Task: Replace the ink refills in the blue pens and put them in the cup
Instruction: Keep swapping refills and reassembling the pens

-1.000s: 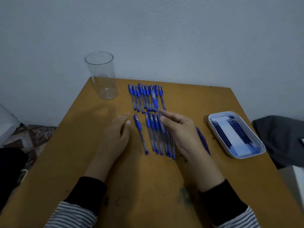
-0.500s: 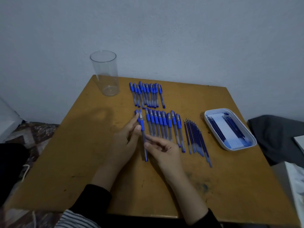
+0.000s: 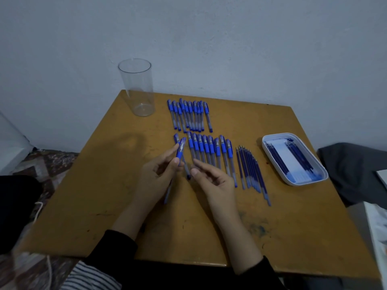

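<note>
Now the left hand (image 3: 156, 178) pinches a blue pen (image 3: 181, 148) near its capped end, the right hand (image 3: 215, 181) beside that grip loose-fingered and empty, the cup (image 3: 138, 91) standing well beyond it.

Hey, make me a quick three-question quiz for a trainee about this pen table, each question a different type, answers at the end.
1. True or false: the clear plastic cup stands empty.
2. The left hand grips: A a blue capped pen; B a pencil; C nothing.
3. Fill in: the loose blue refills lie between the near row of pens and the white oblong ____.
Key: 1 true; 2 A; 3 tray.
</note>
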